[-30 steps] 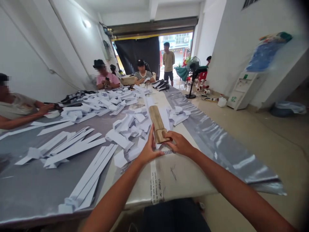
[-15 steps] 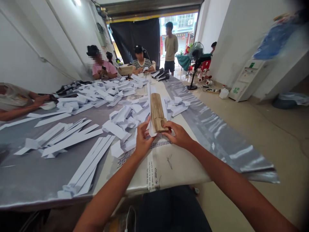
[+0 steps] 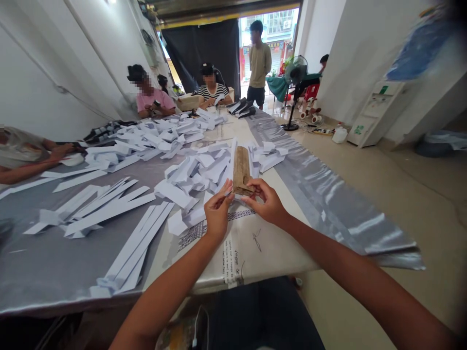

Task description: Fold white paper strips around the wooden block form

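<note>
A worn wooden block [image 3: 241,167], long and narrow, is tilted up over the table in front of me. My right hand [image 3: 268,201] grips its near end at the right corner, fingers closed. Along the block's left side runs a white paper strip [image 3: 232,158], partly hidden behind the wood. At the near left corner, my left hand [image 3: 218,206] pinches with thumb and fingers at the strip's edge; the exact contact is small and hard to see. A heap of folded white papers [image 3: 186,175] lies just beyond and left of my hands.
More folded papers [image 3: 146,138] and flat paper strips [image 3: 134,248] spread over the grey tablecloth [image 3: 47,262]. Dark objects [image 3: 241,107] lie at the table's far end. Several people sit or stand around. A fan [image 3: 294,92] and water dispenser [image 3: 375,114] stand on the right.
The wooden block has tilted and shifted slightly right, showing more of its near end. My left fingers have drawn together in a pinch by its near left corner.
</note>
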A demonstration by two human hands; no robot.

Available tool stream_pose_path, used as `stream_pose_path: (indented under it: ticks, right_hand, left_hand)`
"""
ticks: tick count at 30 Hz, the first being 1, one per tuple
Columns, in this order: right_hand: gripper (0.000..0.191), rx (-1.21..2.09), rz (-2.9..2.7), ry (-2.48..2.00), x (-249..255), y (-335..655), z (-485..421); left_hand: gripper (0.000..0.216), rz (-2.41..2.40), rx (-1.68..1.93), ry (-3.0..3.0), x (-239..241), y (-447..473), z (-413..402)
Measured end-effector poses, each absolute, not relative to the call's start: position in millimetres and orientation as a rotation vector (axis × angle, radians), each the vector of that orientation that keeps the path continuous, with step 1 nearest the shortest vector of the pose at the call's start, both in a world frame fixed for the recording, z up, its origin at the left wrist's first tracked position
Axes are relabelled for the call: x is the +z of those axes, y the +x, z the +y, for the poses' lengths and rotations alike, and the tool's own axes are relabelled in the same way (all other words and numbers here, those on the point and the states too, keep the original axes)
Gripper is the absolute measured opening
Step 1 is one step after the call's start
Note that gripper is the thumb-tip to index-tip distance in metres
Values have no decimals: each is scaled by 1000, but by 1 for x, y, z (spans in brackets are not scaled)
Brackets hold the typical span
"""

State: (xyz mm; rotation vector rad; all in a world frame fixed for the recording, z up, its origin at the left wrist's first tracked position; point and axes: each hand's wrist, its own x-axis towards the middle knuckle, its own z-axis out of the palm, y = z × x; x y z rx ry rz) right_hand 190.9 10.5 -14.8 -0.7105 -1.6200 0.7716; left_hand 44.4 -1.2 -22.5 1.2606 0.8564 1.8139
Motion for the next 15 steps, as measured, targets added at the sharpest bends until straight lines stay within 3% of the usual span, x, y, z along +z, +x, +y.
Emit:
stream_pose_path:
  ticks: [5, 12, 15]
  right_hand:
    - [34, 900, -1548, -672, -15, 188, 8]
    - [34, 1009, -1487, -615, -13, 188, 2]
    - [34, 994, -1493, -625, -10, 189, 1]
  left_hand:
    - [13, 830, 1916, 1467, -19, 43, -8]
    - [42, 762, 1933, 2384, -17, 22, -4]
    - [38, 789, 1963, 2256, -19, 25, -1]
